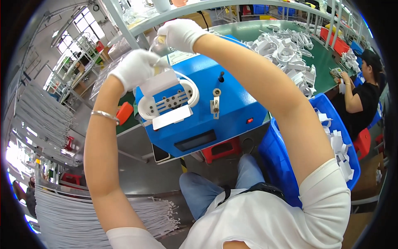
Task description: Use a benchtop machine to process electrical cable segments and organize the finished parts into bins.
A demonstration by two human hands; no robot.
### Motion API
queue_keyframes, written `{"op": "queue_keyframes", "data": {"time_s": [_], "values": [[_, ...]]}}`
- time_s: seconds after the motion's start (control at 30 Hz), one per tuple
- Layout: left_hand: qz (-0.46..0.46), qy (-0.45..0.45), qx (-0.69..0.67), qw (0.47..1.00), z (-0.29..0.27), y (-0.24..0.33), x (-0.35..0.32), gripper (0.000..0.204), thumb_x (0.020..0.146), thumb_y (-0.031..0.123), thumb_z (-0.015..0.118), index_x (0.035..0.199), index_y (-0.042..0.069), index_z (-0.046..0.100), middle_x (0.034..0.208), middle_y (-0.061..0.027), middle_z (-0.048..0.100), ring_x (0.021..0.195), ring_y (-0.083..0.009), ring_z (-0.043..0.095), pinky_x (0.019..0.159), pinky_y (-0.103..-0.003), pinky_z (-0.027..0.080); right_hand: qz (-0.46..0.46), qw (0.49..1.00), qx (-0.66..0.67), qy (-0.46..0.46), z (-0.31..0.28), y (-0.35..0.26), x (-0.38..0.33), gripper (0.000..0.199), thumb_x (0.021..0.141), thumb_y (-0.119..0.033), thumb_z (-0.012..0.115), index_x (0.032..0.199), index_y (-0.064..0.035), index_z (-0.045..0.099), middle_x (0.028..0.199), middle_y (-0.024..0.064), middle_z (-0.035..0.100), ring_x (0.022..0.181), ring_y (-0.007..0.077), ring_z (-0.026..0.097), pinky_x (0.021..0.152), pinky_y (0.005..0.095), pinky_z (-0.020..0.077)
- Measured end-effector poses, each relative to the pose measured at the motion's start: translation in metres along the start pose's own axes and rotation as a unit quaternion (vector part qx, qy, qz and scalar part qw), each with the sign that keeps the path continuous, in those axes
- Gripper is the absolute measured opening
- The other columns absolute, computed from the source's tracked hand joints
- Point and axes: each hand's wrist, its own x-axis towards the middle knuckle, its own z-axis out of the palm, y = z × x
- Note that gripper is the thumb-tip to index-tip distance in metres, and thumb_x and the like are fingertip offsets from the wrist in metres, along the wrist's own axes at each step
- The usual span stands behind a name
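A blue winding machine (232,99) stands on the bench in front of me. On its top, a white cable (192,93) lies in an oval loop around a metal fixture (176,99) with white plates at its near and far sides. My left hand (139,69), in a white glove, is closed on the cable just beyond the far plate; its fingertips are partly hidden. Farther off and to the right, my gloved right hand (181,35) pinches a small yellowish piece (161,39) at what looks like a cable end.
Coiled white cables (286,54) are heaped on the green table (226,29). A blue crate (278,145) with white parts stands at my right, near a seated person (360,91). Bundled cables (107,213) hang at lower left. A red stool (222,150) sits under the machine.
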Motion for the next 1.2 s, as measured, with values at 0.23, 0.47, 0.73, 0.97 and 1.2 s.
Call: {"op": "queue_keyframes", "data": {"time_s": [0.23, 0.47, 0.73, 0.97, 1.2], "values": [[-0.041, 0.061, 0.004, 0.997, -0.003, -0.021, -0.083, 0.019, 0.080, 0.005, 0.064, 0.099, 0.002, 0.068, 0.083, -0.0129, 0.066, 0.074, -0.0199, 0.061, 0.072, -0.030, 0.048, -0.043, 0.993, 0.107, 0.026, -0.041, -0.015, -0.043, 0.017, 0.085, -0.015, 0.058, 0.097, -0.0101, 0.067, 0.095, 0.0114, 0.065, 0.089, 0.0280, 0.063, 0.082, 0.0352, 0.0501], [-0.093, 0.063, -0.006, 0.994, 0.015, -0.012, -0.150, 0.016, 0.087, 0.014, 0.057, 0.098, 0.005, 0.066, 0.086, -0.0142, 0.066, 0.081, -0.0290, 0.064, 0.074, -0.035, 0.050, -0.079, 0.976, 0.202, -0.030, -0.104, -0.033, -0.111, 0.010, 0.082, -0.005, 0.063, 0.091, -0.0015, 0.065, 0.088, 0.0118, 0.065, 0.080, 0.0251, 0.062, 0.075, 0.0308, 0.0486], [-0.139, 0.067, -0.111, 0.982, 0.059, 0.011, -0.170, 0.021, 0.093, 0.015, 0.048, 0.095, -0.002, 0.060, 0.072, -0.0099, 0.060, 0.064, -0.0177, 0.059, 0.064, -0.031, 0.047, -0.033, 0.938, 0.282, -0.201, -0.116, -0.068, -0.174, 0.011, 0.079, -0.005, 0.067, 0.090, -0.0030, 0.066, 0.086, 0.0121, 0.065, 0.077, 0.0262, 0.064, 0.069, 0.0318, 0.0513], [-0.252, 0.072, -0.587, 0.766, 0.102, 0.055, -0.149, 0.029, 0.098, 0.021, 0.042, 0.105, -0.005, 0.053, 0.073, -0.0106, 0.060, 0.047, -0.0140, 0.057, 0.044, -0.028, 0.051, 0.067, 0.860, 0.410, -0.295, -0.081, -0.086, -0.230, 0.028, 0.089, -0.023, 0.062, 0.106, -0.0007, 0.064, 0.099, 0.0145, 0.066, 0.092, 0.0247, 0.064, 0.083, 0.0330, 0.0503], [-0.161, 0.103, -0.760, 0.621, 0.139, 0.067, -0.118, 0.026, 0.095, 0.021, 0.049, 0.102, -0.003, 0.055, 0.086, -0.0156, 0.062, 0.066, -0.0211, 0.064, 0.059, -0.033, 0.055, 0.432, 0.567, 0.609, -0.348, -0.078, -0.084, -0.241, 0.033, 0.097, -0.027, 0.050, 0.110, 0.0014, 0.061, 0.081, 0.0018, 0.065, 0.062, 0.0046, 0.053, 0.060, 0.0197, 0.0438]]}}
